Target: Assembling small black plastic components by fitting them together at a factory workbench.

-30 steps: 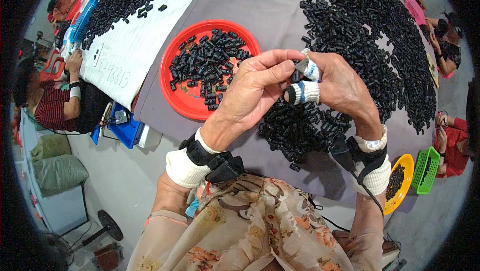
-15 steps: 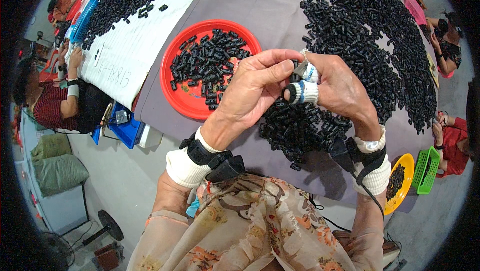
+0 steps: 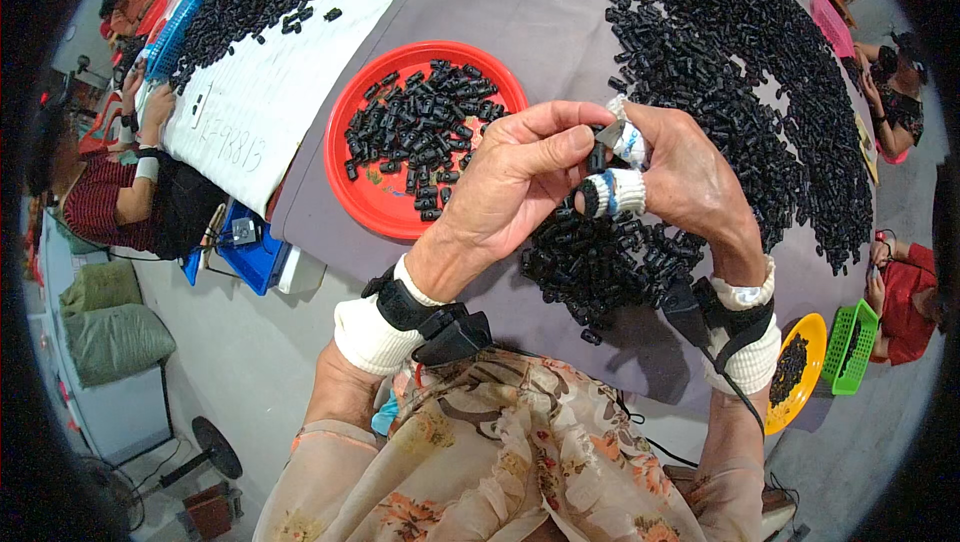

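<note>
Both my hands meet above the grey-covered table. Thumb and forefinger of my left hand pinch a small black plastic part. My right hand is closed up against it, with white wrapping on thumb and finger. A small grey blade-like piece shows between the right fingers, touching or very close to the black part. Behind my left hand lies a round red tray holding many similar black parts. A loose heap of black parts lies just under my hands.
A large spread of black parts covers the table's right. At right, a yellow tray and green basket stand near a person in red. Another person works at left, beside a blue bin.
Both hands stay together, shifted very slightly to the right. The black part and the grey blade-like piece show more plainly between the fingers now.
</note>
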`<state>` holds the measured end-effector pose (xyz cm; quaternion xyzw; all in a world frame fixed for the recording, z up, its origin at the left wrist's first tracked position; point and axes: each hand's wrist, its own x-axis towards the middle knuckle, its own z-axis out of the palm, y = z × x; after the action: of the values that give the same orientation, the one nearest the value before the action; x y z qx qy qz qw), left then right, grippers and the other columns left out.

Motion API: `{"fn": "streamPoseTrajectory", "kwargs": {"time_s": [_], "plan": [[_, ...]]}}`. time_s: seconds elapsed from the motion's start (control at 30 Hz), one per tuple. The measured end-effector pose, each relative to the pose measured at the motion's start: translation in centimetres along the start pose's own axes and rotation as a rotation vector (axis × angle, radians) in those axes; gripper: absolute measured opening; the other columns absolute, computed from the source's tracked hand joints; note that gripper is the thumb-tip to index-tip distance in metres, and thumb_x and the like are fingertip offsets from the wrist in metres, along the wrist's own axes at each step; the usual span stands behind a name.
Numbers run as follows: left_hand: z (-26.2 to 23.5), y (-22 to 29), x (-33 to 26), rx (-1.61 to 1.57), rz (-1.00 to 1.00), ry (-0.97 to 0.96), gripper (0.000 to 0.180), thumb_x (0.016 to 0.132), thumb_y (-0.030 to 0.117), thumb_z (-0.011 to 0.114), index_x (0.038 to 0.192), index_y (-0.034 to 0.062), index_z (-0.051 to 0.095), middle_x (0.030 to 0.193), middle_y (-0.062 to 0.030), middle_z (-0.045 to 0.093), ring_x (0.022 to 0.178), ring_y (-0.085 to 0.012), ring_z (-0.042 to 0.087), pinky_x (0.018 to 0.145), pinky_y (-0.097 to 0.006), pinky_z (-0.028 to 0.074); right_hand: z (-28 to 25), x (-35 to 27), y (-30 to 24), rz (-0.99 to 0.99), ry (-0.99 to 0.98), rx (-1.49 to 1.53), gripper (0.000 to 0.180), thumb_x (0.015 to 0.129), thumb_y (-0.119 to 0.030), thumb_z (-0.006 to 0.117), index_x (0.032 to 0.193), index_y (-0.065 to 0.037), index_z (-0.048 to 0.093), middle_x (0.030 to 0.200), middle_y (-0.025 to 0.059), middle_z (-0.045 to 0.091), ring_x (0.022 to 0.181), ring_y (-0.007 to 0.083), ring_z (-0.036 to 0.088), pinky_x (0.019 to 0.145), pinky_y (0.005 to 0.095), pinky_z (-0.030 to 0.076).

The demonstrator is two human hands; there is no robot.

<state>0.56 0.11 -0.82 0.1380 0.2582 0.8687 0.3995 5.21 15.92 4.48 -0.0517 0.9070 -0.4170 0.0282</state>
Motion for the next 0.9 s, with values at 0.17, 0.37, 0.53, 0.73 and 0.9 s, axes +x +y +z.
{"fn": "streamPoseTrajectory", "kwargs": {"time_s": [0.17, 0.37, 0.53, 0.73, 0.9], "plan": [[-0.15, 0.02, -0.03, 0.016, 0.001, 0.016, 0.021, 0.085, 0.009, 0.055, 0.104, -0.0004, 0.057, 0.093, -0.0064, 0.061, 0.078, -0.01, 0.057, 0.07, -0.023, 0.049, 0.11, 0.1, -0.12, -0.015, -0.012, -0.017, 0.035, 0.064, -0.028, 0.07, 0.071, 0.001, 0.051, 0.058, 0.0131, 0.052, 0.051, 0.0242, 0.048, 0.052, 0.0362, 0.04], [-0.11, -0.21, 0.05, 0.061, -0.002, 0.064, 0.021, 0.085, 0.01, 0.055, 0.103, -0.0003, 0.057, 0.091, -0.005, 0.061, 0.074, -0.0077, 0.054, 0.067, -0.021, 0.047, 0.51, -0.06, 0.46, -0.033, -0.006, -0.01, 0.033, 0.067, -0.027, 0.066, 0.071, 0.001, 0.05, 0.058, 0.0139, 0.051, 0.051, 0.0262, 0.048, 0.052, 0.0366, 0.039], [-0.01, -0.17, 0.02, 0.118, 0.023, 0.08, 0.021, 0.085, 0.01, 0.056, 0.103, -0.0005, 0.058, 0.09, -0.004, 0.06, 0.073, -0.007, 0.053, 0.065, -0.02, 0.046, 0.55, -0.08, 0.53, -0.071, 0.011, 0.001, 0.031, 0.068, -0.025, 0.065, 0.073, 0.001, 0.05, 0.058, 0.0139, 0.051, 0.051, 0.0263, 0.049, 0.053, 0.0361, 0.04], [0.37, 0.31, -0.24, 0.057, 0.02, 0.043, 0.021, 0.085, 0.009, 0.056, 0.103, -0.001, 0.058, 0.09, -0.0048, 0.061, 0.072, -0.0073, 0.054, 0.065, -0.02, 0.046, 0.5, -0.21, -0.01, -0.062, 0.039, 0.062, 0.035, 0.066, -0.028, 0.071, 0.076, 0.001, 0.053, 0.058, 0.0126, 0.052, 0.053, 0.0226, 0.051, 0.053, 0.0343, 0.041], [0.21, 0.2, -0.3, 0.08, 0.025, 0.051, 0.021, 0.085, 0.009, 0.056, 0.103, -0.001, 0.057, 0.092, -0.0064, 0.061, 0.074, -0.009, 0.056, 0.067, -0.022, 0.047, 0.42, -0.09, -0.21, -0.027, 0.012, 0.021, 0.039, 0.064, -0.031, 0.073, 0.075, 0.0, 0.053, 0.059, 0.0127, 0.053, 0.052, 0.0244, 0.051, 0.053, 0.0348, 0.041]]}}
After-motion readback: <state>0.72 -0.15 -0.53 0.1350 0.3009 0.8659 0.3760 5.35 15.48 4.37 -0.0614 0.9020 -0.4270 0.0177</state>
